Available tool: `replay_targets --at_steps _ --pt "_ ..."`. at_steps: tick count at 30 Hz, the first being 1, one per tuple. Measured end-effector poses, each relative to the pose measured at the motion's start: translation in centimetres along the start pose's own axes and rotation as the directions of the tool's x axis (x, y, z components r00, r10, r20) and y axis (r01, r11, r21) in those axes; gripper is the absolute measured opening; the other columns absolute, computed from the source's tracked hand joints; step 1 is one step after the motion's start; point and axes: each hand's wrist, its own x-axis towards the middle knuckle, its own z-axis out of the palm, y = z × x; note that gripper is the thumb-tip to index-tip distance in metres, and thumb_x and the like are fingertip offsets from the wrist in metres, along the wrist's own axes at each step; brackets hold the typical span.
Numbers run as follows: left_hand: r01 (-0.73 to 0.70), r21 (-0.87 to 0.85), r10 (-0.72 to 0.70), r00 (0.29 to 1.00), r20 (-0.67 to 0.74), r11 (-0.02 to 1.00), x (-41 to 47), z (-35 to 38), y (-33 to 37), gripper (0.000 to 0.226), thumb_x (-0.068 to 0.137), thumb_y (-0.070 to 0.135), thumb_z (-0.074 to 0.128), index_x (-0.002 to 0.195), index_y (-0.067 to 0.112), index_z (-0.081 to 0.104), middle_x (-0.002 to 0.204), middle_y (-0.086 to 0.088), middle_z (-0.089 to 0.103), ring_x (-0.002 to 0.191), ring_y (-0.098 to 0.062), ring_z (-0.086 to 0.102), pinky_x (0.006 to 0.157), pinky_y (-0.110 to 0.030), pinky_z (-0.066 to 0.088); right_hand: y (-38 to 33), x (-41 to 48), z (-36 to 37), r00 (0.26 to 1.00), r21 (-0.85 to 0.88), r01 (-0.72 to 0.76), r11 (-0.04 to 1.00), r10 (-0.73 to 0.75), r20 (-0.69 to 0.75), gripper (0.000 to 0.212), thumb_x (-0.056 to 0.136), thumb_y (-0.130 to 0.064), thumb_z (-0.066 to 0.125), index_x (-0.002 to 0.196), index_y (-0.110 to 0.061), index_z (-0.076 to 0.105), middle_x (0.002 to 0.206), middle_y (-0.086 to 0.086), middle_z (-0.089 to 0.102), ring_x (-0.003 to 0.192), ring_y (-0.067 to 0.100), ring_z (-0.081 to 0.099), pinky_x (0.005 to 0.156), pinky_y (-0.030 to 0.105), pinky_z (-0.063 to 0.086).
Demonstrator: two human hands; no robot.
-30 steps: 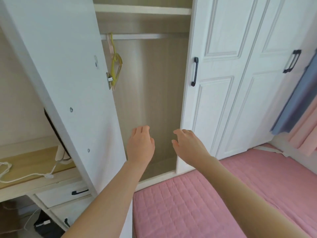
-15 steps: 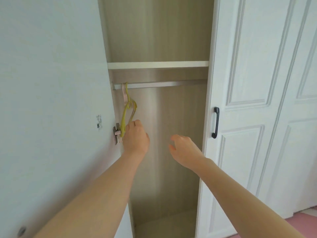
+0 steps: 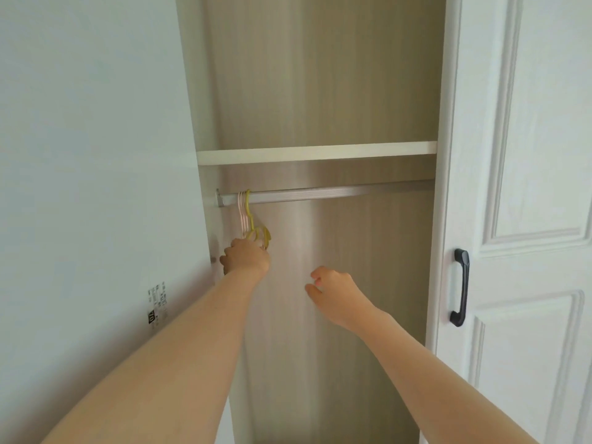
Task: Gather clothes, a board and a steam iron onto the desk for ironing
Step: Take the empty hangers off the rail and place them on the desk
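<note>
Within the last second the left grip [image 3: 246, 256], a bare hand, has risen from an open reach to the hangers [image 3: 247, 206] and now curls its fingers round their lower part, just under the left end of the rail [image 3: 320, 194]. The right grip [image 3: 333, 294], lower and below the rail's middle, has stayed empty with its fingers loosely curled. No clothes hang anywhere along the rail, and the hangers look bare, so this seems an early step of the gathering: either hangers are wanted or the clothes lie elsewhere. The board, the steam iron and the surface are all out of view. The hangers are thin moulded plastic, one yellow and the others pale pink, their hooks looped over the rail. The rail is a brushed metal bar, flattish, fixed by a small bracket at its left end. Just above the rail runs a white-edged shelf [image 3: 317, 152]; behind it the panels are matt wood-grain laminate. Left of the rail stands a smooth white open door [image 3: 96, 155]; right of it is a panelled white door [image 3: 528, 187] with a dark bar handle [image 3: 461, 286]
</note>
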Motion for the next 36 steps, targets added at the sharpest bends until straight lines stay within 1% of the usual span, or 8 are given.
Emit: replay_targets --at_steps 7,11,16,20,24,30,34,36 --pt "0.096 -0.157 -0.089 0.995 0.051 0.983 2.2 2.0 -1.1 0.04 0.102 0.021 0.031 0.125 -0.006 0.05 0.128 -0.022 0.055 0.116 -0.036 0.052 0.078 -0.031 0.035 -1.2 3.8 1.4 0.999 0.172 -0.045 0.984 0.043 0.014 0.045 0.096 -0.036 0.046 0.132 -0.009 0.05 0.122 0.009 0.061 0.104 0.026 0.059 0.078 0.028 0.045" --pt "0.127 -0.325 -0.132 0.991 0.006 0.937 2.3 2.8 -2.1 0.036 0.102 0.016 0.031 0.116 -0.008 0.053 0.12 -0.025 0.056 0.113 -0.04 0.052 0.088 -0.037 0.042 -2.0 5.1 2.0 0.992 0.333 -0.126 0.935 0.12 0.039 0.042 0.097 -0.043 0.041 0.121 -0.012 0.056 0.112 0.007 0.06 0.1 0.026 0.057 0.078 0.028 0.042" --pt "0.213 -0.596 -0.23 0.972 0.049 0.774 3.0 3.3 -2.8 0.026 0.097 0.012 0.04 0.104 -0.003 0.059 0.106 -0.022 0.066 0.098 -0.036 0.064 0.09 -0.045 0.052 -3.5 6.0 3.1 0.986 0.452 -0.165 0.877 0.138 0.093 0.057 0.097 -0.049 0.036 0.113 0.001 0.059 0.113 0.013 0.065 0.103 0.029 0.061 0.075 0.032 0.045" --pt "0.227 -0.722 -0.201 0.972 0.123 0.654 2.6 3.3 -2.9 0.012 0.092 0.01 0.055 0.088 0.003 0.064 0.088 -0.016 0.07 0.079 -0.027 0.068 0.076 -0.037 0.054 -4.6 6.5 3.7 0.983 0.473 -0.182 0.862 0.142 0.119 0.043 0.092 -0.051 0.044 0.088 -0.01 0.058 0.09 0.006 0.059 0.079 0.02 0.056 0.063 0.026 0.038" --pt "0.24 -0.743 -0.196 0.969 0.148 0.624 2.3 3.2 -2.7 0.013 0.084 0.001 0.064 0.073 0.007 0.062 0.073 -0.011 0.065 0.065 -0.021 0.061 0.076 -0.036 0.054 -5.5 6.9 3.5 0.979 0.458 -0.2 0.866 0.161 0.123 0.045 0.091 -0.034 0.054 0.125 -0.005 0.055 0.12 0.013 0.06 0.108 0.026 0.058 0.079 0.028 0.044" --pt "0.258 -0.766 -0.223 0.963 0.153 0.589 2.1 3.0 -2.6 0.015 0.082 0.0 0.064 0.071 0.009 0.063 0.076 -0.013 0.065 0.071 -0.026 0.06 0.08 -0.038 0.055 -5.8 6.7 3.3 0.974 0.459 -0.212 0.863 0.149 0.17 0.024 0.086 -0.011 0.054 0.103 0.003 0.063 0.09 0.014 0.061 0.082 0.026 0.058 0.07 0.03 0.046" --pt "0.298 -0.797 -0.237 0.951 0.199 0.525 1.8 2.8 -2.7 0.014 0.08 -0.005 0.065 0.072 0.007 0.063 0.074 -0.012 0.062 0.063 -0.021 0.055 0.063 -0.031 0.052 -6.0 6.6 3.2 0.969 0.467 -0.243 0.85 0.185 0.166 0.013 0.09 -0.011 0.047 0.078 -0.006 0.052 0.07 0.005 0.047 0.061 0.018 0.044 0.056 0.025 0.036" --pt "0.327 -0.812 -0.241 0.941 0.236 0.483 1.8 2.6 -2.6 0.012 0.08 -0.007 0.064 0.074 0.004 0.063 0.076 -0.012 0.061 0.061 -0.019 0.052 0.058 -0.029 0.05 -6.0 6.7 3.0 0.968 0.468 -0.251 0.847 0.21 0.138 0.014 0.093 -0.014 0.045 0.081 -0.006 0.047 0.068 0.002 0.042 0.057 0.016 0.04 0.05 0.025 0.031"
